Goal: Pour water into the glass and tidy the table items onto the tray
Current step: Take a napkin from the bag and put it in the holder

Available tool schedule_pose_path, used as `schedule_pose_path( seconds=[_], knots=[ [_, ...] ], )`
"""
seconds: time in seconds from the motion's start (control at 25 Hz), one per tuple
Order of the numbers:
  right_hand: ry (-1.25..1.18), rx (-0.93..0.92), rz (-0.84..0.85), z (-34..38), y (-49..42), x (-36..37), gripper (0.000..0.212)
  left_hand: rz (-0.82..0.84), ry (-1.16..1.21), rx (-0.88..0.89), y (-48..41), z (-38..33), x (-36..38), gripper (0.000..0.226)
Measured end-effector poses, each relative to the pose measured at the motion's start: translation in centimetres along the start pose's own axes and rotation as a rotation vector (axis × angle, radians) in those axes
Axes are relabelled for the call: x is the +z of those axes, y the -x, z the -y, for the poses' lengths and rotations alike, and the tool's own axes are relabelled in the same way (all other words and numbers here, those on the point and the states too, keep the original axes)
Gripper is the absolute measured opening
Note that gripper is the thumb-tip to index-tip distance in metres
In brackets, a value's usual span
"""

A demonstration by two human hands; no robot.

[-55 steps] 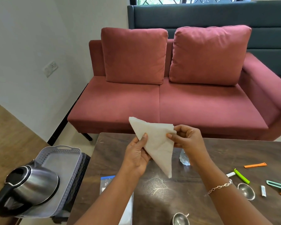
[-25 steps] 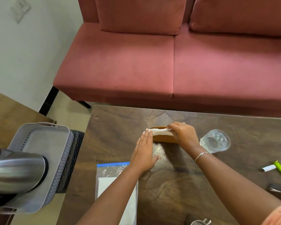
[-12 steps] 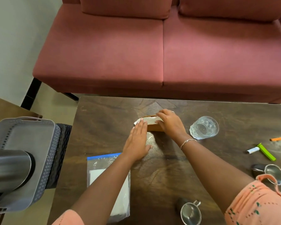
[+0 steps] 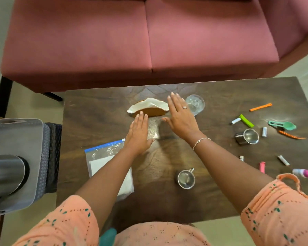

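A folded white napkin [image 4: 149, 104] stands in a brown wooden holder [image 4: 152, 111] near the far middle of the dark table [image 4: 100, 110]. My left hand [image 4: 139, 134] is flat and open just in front of the holder, holding nothing. My right hand [image 4: 180, 116] hovers open to the holder's right, partly covering a clear glass [image 4: 196, 103]. A grey tray [image 4: 23, 139] sits on a stool left of the table, with a steel kettle [image 4: 6, 174] on it.
A zip bag with white paper [image 4: 108, 166] lies front left. Two small steel cups [image 4: 186, 179] [image 4: 248, 136] stand on the table. Coloured clips and small tubes, among them a green clip [image 4: 246, 120] and a teal scoop [image 4: 283, 125], are scattered at the right. A red sofa [image 4: 149, 38] is behind.
The napkin went from both hands into the holder. Both hands have let go and now hover open beside it. The view has tilted down over the table.
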State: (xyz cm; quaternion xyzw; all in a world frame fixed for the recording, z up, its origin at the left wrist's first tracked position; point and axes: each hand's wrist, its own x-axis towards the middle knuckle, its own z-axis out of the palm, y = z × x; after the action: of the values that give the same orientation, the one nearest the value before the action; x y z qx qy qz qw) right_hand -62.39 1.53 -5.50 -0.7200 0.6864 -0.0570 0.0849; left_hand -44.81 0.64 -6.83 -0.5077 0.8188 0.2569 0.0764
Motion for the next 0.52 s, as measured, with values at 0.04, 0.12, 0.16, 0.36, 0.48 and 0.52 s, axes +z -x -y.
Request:
schedule_pose_path(
  seconds=[0.04,0.12,0.16,0.36,0.48,0.52],
  knots=[
    [0.015,0.009,-0.005,-0.4,1.3,-0.3,0.072,0.003,-0.016,0.006,0.6,-0.8,0.0,0.09],
    [0.051,0.016,-0.019,-1.5,3.9,-0.8,0.074,-0.007,-0.01,-0.003,1.6,-2.4,-0.2,0.09],
    [0.066,0.028,-0.016,-2.2,5.1,-0.8,0.076,-0.014,-0.001,-0.01,2.1,-3.0,-0.2,0.09],
    [0.12,0.054,0.044,-7.3,9.9,-1.7,0.08,-0.046,0.005,-0.09,5.2,-6.8,0.6,0.089],
    [0.119,0.067,0.052,-10.1,12.2,-2.9,0.08,-0.036,0.03,-0.138,6.9,-9.7,1.6,0.089],
    [0.117,0.061,0.041,-10.8,12.8,-3.3,0.079,-0.031,0.025,-0.144,7.2,-10.7,2.0,0.089]
  ],
)
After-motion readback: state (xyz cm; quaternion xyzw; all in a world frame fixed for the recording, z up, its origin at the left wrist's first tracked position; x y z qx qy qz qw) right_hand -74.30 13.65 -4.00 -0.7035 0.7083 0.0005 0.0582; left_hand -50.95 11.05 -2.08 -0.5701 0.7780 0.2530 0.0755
